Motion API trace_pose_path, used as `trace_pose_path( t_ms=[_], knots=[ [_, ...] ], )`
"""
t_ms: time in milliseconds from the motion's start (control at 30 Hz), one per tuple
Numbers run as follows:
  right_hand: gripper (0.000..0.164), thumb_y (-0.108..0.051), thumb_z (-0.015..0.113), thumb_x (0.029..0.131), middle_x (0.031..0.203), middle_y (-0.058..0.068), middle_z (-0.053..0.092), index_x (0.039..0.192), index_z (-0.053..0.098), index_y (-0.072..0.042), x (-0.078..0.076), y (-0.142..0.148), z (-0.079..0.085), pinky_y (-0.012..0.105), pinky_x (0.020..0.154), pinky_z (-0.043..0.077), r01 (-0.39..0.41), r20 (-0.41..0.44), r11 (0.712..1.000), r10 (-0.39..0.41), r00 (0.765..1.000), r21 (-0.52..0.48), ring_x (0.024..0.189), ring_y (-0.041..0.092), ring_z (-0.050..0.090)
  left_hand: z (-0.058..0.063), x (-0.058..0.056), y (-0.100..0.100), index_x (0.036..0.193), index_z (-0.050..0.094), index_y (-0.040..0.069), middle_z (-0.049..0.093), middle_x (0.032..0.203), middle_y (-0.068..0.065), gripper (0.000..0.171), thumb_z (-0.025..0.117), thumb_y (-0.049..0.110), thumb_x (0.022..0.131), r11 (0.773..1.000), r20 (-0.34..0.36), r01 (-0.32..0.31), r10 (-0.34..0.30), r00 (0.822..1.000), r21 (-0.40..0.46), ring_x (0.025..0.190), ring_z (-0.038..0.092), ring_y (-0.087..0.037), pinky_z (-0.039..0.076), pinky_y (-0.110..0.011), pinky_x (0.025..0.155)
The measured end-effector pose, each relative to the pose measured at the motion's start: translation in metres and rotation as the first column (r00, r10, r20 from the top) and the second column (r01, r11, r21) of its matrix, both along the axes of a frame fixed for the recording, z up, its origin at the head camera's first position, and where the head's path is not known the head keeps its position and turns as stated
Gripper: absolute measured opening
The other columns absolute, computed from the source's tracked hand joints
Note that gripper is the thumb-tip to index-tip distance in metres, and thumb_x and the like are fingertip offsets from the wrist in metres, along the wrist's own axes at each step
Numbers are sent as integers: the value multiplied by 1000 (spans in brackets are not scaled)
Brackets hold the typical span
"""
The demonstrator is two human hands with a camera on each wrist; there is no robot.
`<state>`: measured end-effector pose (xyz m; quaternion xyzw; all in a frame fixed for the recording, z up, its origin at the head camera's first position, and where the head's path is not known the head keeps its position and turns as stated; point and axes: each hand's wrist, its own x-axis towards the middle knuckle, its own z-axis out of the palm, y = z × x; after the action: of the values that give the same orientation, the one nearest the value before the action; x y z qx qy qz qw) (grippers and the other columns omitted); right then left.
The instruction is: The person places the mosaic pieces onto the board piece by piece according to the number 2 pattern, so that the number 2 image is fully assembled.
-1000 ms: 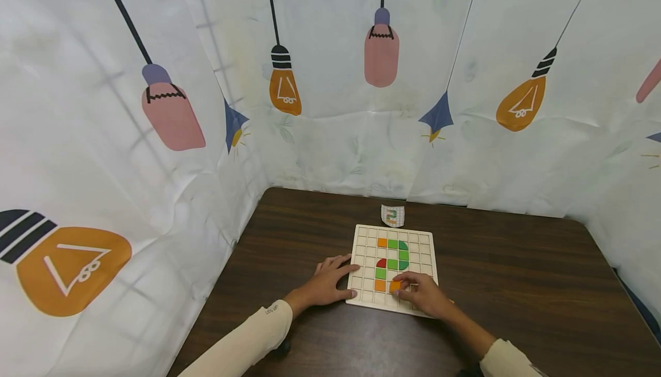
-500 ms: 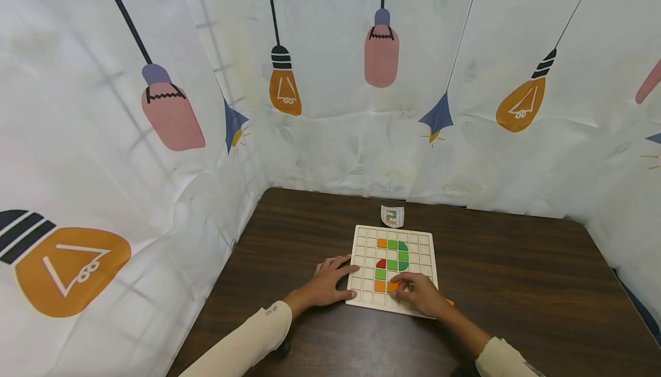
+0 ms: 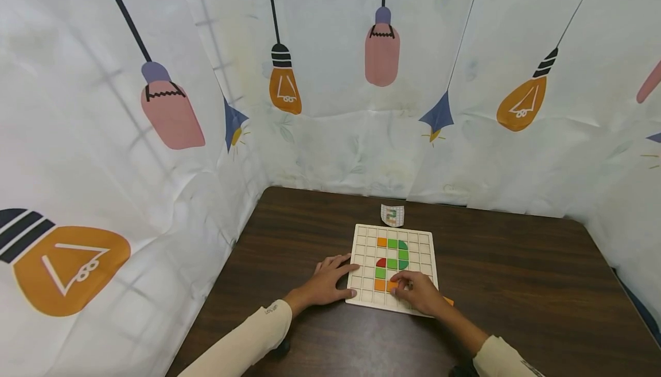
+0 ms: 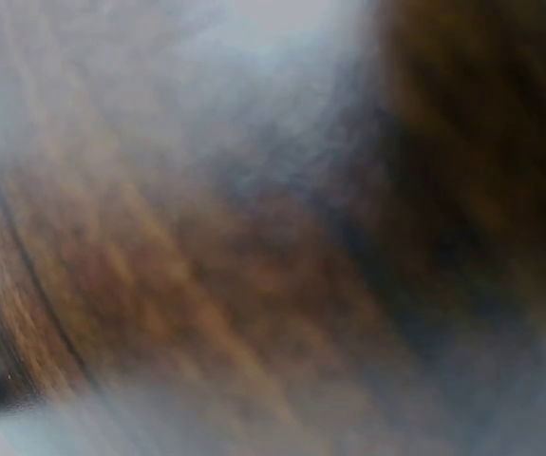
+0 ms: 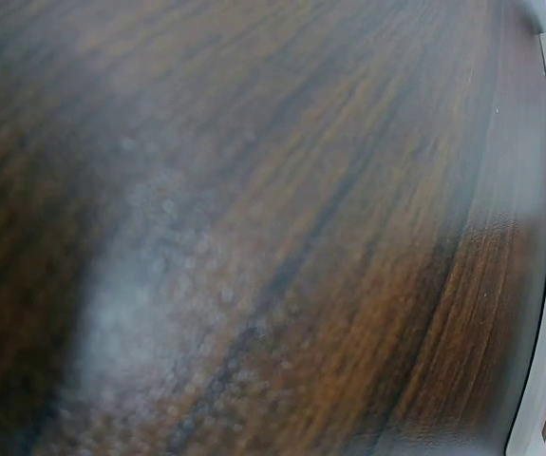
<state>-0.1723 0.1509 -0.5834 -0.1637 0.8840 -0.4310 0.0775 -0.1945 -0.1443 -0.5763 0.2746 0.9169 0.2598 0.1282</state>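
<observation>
A pale wooden grid board (image 3: 423, 251) lies on the table in the head view. My left hand (image 3: 324, 285) rests at its left edge, fingers spread, with the thumb and index fingertip touching the rim. Over the lower middle, my right hand (image 3: 420, 295) pinches an orange square tile (image 3: 391, 286) between thumb and index finger, in the cell right of another orange tile (image 3: 380, 285). Above them sit a light green tile (image 3: 380, 273), a red rounded tile (image 3: 381, 263), several green tiles (image 3: 403, 255) and one orange tile (image 3: 382, 242). Fingers partly cover the pinched tile.
A small card (image 3: 392, 215) with a coloured grid pattern stands behind the board. Another orange piece (image 3: 449, 301) shows beside the right wrist, partly hidden. The dark wooden table (image 3: 516, 285) meets printed white sheeting at the back. Both wrist views show mostly tabletop.
My right hand has shifted slightly left, bringing the orange tile up against its orange neighbour. The left hand has stayed put. More of the orange piece by the right wrist now shows.
</observation>
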Motion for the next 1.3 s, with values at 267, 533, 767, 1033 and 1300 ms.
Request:
trace_pose_path(
  t_ms=[267,533,767,1033,1300],
  knots=[
    [11,-9,76,88,70,-10,59,99,72,-10,-1,-1,-2,22,64,42,8,-37,1000,-8,999,-4,60,0,47,0,0,0,151,47,29,28,165,-3,66,65,54,93,1000,3,-2,2,1000,8,146,28,-33,27,-59,107],
    [12,-12,77,88,69,-9,60,98,72,-9,0,-1,-1,22,62,42,4,-35,1000,-4,999,-9,59,0,47,1,1,1,151,47,30,28,165,-3,65,65,54,93,1000,1,-8,8,1000,0,145,29,-33,27,-58,107],
    [13,-13,78,87,69,-10,59,98,72,-10,0,-1,-1,22,61,42,9,-26,1000,-9,1000,-3,60,0,47,0,0,1,151,48,29,28,165,-4,65,65,54,93,1000,-5,-3,3,1000,6,145,29,-33,27,-59,107],
    [14,-13,76,89,75,-9,62,101,71,-9,4,8,0,22,63,46,-41,-38,996,38,999,-77,68,0,52,-1,0,0,151,47,33,28,165,-2,65,64,56,93,1000,1,-11,11,1000,-8,145,29,-32,28,-58,107],
    [19,-19,72,95,80,-2,64,107,71,-5,12,41,5,24,56,49,-92,0,979,93,996,-181,63,0,53,-2,0,0,151,47,32,29,165,-4,64,64,55,93,1000,-24,-2,2,1000,-10,144,30,-33,29,-58,106]
  ],
)
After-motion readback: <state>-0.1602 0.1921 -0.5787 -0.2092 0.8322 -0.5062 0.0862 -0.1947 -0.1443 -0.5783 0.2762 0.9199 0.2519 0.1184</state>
